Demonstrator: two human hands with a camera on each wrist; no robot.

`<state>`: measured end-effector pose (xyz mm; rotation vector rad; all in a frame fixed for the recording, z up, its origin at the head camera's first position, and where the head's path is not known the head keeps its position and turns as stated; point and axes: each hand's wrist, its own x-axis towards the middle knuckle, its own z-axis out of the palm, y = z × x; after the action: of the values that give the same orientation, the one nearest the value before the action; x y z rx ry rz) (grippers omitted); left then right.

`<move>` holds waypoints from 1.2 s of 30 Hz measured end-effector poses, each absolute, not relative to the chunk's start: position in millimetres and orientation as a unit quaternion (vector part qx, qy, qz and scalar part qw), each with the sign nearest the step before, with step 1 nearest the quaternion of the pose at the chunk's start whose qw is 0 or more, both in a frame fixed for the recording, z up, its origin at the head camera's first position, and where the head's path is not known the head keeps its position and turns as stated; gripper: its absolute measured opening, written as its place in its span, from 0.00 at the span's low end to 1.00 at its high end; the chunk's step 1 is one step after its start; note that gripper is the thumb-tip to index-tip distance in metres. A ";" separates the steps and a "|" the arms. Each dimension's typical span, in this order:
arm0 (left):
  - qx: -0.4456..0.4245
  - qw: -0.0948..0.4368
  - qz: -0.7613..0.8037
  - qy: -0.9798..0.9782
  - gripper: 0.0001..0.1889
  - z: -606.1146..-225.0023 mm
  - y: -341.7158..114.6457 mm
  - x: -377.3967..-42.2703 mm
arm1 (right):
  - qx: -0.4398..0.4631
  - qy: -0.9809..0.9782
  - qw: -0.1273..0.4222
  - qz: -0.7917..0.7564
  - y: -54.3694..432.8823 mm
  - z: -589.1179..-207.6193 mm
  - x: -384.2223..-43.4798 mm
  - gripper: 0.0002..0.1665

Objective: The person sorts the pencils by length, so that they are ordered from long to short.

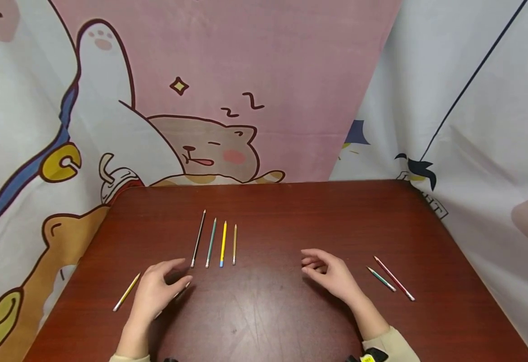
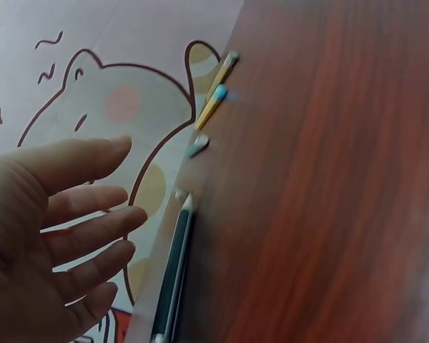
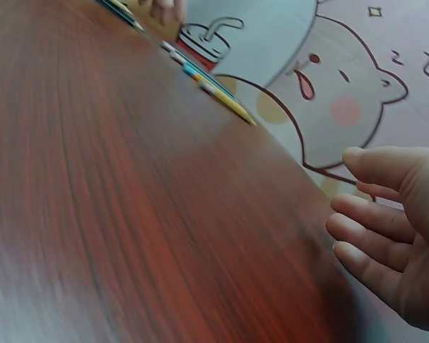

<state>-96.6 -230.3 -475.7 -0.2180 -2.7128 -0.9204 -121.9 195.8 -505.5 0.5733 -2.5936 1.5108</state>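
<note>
My left hand hovers over the left part of the table, its fingers loosely spread and holding nothing. Partly hidden beneath it lies a pencil, which looks dark green in the left wrist view. A yellow pencil lies just left of that hand. Beyond its fingertips, a black pencil, a teal pencil, a yellow pencil with a blue end and a shorter gold pencil form a row. Relaxed and empty, my right hand is right of the middle.
On the right, a red pencil and a short green pencil lie side by side at a slant. The brown wooden table meets a cartoon-printed cloth at its back edge.
</note>
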 end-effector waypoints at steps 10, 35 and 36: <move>-0.106 0.160 -0.307 -0.932 0.23 -480.8 -249.1 -86.2 | 0.176 -0.871 0.098 0.449 246.5 -500.7 -113.7 0.25; -0.205 0.154 -0.299 -0.919 0.29 -490.8 -268.8 -82.2 | 0.077 -0.917 0.147 0.363 329.6 -487.8 -89.3 0.28; -0.205 0.154 -0.297 -0.920 0.29 -491.3 -268.8 -82.1 | 0.075 -0.918 0.149 0.359 332.0 -488.5 -89.2 0.28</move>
<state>-82.1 -268.8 -491.3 -0.5863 -2.6364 -0.8525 -89.2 332.0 -488.5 0.2144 -2.6387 1.0331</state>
